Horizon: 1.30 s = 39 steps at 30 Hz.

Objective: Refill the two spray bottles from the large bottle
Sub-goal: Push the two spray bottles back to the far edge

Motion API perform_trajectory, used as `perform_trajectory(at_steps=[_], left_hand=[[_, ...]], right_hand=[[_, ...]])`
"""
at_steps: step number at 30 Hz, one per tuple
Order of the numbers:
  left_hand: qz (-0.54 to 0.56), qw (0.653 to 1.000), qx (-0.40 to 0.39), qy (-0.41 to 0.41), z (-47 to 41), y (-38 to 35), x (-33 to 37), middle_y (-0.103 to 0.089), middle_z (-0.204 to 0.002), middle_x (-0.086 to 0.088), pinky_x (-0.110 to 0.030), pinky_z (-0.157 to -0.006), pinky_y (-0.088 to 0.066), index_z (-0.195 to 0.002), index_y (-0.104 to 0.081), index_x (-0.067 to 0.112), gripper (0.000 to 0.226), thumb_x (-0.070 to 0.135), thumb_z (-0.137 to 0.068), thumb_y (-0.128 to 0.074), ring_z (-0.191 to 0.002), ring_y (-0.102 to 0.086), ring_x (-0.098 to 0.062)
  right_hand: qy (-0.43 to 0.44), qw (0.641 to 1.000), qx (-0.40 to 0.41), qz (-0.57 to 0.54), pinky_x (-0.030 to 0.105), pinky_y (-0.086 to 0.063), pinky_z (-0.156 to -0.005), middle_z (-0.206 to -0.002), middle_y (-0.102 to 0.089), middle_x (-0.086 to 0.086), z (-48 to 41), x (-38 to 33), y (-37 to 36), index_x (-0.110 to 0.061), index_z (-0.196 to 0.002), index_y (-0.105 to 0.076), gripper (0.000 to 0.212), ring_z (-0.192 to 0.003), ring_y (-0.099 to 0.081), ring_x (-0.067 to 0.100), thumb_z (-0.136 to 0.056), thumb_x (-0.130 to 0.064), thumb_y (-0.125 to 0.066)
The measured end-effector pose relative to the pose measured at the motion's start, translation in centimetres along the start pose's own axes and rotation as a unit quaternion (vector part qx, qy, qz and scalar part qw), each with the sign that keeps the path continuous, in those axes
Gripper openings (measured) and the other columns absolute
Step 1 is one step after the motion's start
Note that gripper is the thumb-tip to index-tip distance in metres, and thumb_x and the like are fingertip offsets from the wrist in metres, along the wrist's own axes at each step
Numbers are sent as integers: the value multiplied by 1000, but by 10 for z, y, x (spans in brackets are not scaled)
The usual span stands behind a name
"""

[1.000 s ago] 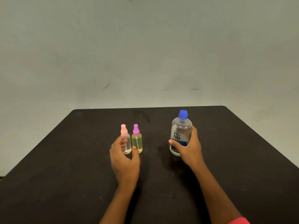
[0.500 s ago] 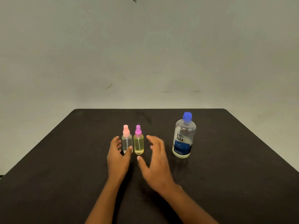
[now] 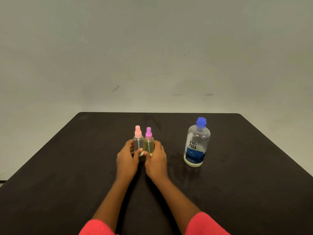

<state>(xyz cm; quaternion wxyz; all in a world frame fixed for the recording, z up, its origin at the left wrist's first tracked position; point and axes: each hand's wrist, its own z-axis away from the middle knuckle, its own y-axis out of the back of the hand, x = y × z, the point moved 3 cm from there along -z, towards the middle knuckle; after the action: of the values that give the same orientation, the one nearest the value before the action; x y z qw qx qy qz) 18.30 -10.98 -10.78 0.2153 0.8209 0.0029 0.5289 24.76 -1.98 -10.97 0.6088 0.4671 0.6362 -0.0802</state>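
Two small spray bottles stand side by side near the table's middle. The clear spray bottle [image 3: 138, 141] has a pale pink cap, and my left hand [image 3: 127, 157] grips its lower body. The yellowish spray bottle [image 3: 149, 144] has a purple cap, and my right hand [image 3: 156, 161] grips it from the right. The large bottle [image 3: 196, 143], clear with a blue cap and a blue label, stands upright and untouched to the right.
Everything sits on a black table [image 3: 67, 175] with rounded far corners. A plain grey wall [image 3: 152, 48] rises behind it. Red sleeves show at the bottom edge.
My right hand let go of the large bottle, crossed left and took hold of the purple-capped bottle. My left hand closed round the pink-capped one.
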Motion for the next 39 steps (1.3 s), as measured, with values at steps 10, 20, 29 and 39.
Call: perform_trajectory(at_steps=[10, 20, 29, 39], left_hand=[[-19, 999, -27, -14, -42, -20, -12, -65, -107, 7, -23, -83, -47, -120, -55, 22, 31, 12, -90, -60, -99, -62, -9], [-53, 998, -33, 8, -106, -46, -25, -61, -116, 5, -29, -90, -46, -129, -49, 22, 37, 18, -93, -56, -105, -57, -11], [-68, 996, -38, 39, -184, -84, -40, -62, -114, 1, -36, -88, -49, -124, -50, 24, 29, 24, -94, -52, -104, -59, -20], [-68, 997, -18, 23, -231, -101, -55, -66, -112, -4, -27, -80, -42, -126, -52, 18, 32, 20, -94, -56, -102, -61, -22]], right_hand=[[-13, 1000, 24, 4, 30, -48, -91, -118, -56, 3, -50, 8, -16, -14, -129, -48, 41, -107, -55, 16, -90, -8, -58], [-30, 998, 49, 4, 38, -51, -89, -110, -62, 3, -118, 14, -36, -16, -123, -53, 36, -101, -59, 20, -88, -11, -58], [-33, 996, 68, 49, 35, -49, -89, -114, -59, 8, -191, 25, -49, -10, -126, -51, 34, -110, -51, 23, -92, -11, -55], [-28, 994, 76, 80, 29, -44, -88, -125, -46, 8, -238, 33, -61, -14, -132, -48, 39, -112, -46, 22, -94, -12, -54]])
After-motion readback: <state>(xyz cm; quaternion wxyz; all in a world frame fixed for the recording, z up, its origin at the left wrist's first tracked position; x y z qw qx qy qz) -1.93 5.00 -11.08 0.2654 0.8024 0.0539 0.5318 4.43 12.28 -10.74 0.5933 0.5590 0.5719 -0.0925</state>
